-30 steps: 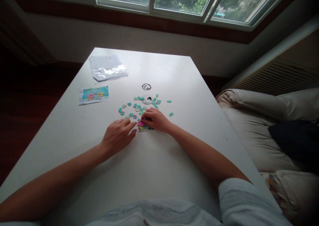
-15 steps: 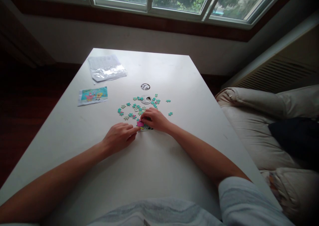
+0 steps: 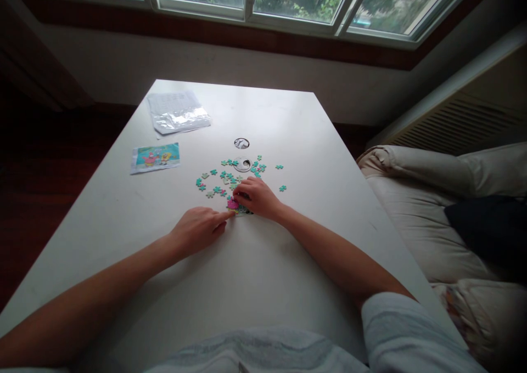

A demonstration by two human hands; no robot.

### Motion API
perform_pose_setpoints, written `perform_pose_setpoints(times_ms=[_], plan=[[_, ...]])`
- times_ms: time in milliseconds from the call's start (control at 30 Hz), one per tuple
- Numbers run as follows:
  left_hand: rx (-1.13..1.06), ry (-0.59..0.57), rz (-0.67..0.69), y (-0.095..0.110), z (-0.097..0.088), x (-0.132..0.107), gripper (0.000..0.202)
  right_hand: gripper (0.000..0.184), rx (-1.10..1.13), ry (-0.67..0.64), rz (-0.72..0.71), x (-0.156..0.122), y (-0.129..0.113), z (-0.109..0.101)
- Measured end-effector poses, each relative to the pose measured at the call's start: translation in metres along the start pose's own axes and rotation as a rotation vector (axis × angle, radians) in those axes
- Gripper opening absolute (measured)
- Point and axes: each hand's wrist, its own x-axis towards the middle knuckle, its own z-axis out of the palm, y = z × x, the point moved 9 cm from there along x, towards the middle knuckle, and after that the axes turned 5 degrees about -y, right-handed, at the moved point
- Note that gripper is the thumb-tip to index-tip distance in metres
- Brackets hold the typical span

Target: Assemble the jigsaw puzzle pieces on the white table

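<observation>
A small partly joined jigsaw puzzle (image 3: 233, 204), pink on its left with yellow and dark bits, lies on the white table. The stretched index finger of my left hand (image 3: 200, 226) touches its lower left edge, and that hand's other fingers curl loosely below, holding nothing. Over the upper right of the joined part, my right hand (image 3: 258, 196) has thumb and fingers pinched together on what looks like a puzzle piece, mostly hidden by the fingers. Many loose puzzle pieces (image 3: 216, 190), mainly teal and pale green, are scattered just beyond both hands.
Beyond the pieces lie a round disc with a hole (image 3: 242, 164) and a smaller dark-rimmed disc (image 3: 241, 143). A cartoon picture sheet (image 3: 155, 157) and a clear plastic sleeve with papers (image 3: 178, 112) rest at the far left. A pale sofa (image 3: 415, 214) stands right of the table (image 3: 247, 285).
My left index finger has slid slightly right along the joined puzzle's lower edge, with the hand flatter. My right hand keeps nearly the same place. The view has shifted a little.
</observation>
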Motion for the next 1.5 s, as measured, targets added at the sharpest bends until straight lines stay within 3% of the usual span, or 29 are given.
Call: perform_pose_setpoints(times_ms=[200, 333, 467, 633, 1133, 1500], plan=[[-0.138, 0.058, -0.017, -0.013, 0.001, 0.0, 0.037, 0.012, -0.096, 0.044, -0.001, 0.005, -0.009, 0.004], [-0.251, 0.252, -0.128, -0.042, -0.012, -0.001, 0.032, 0.018, -0.13, 0.033, 0.008, 0.005, -0.01, 0.006], [-0.134, 0.427, -0.285, -0.077, -0.027, -0.006, 0.03, 0.017, -0.114, 0.027, 0.004, 0.003, -0.007, 0.006], [0.018, 0.404, -0.373, -0.1, -0.028, -0.004, 0.03, 0.014, -0.078, 0.034, -0.014, 0.0, -0.005, 0.004], [-0.129, 0.36, -0.378, -0.106, -0.025, -0.003, 0.016, 0.012, -0.05, 0.038, -0.007, -0.003, -0.001, 0.001], [-0.245, 0.441, -0.278, -0.086, -0.028, -0.003, 0.014, 0.013, 0.104, 0.049, -0.042, -0.003, -0.003, -0.001]])
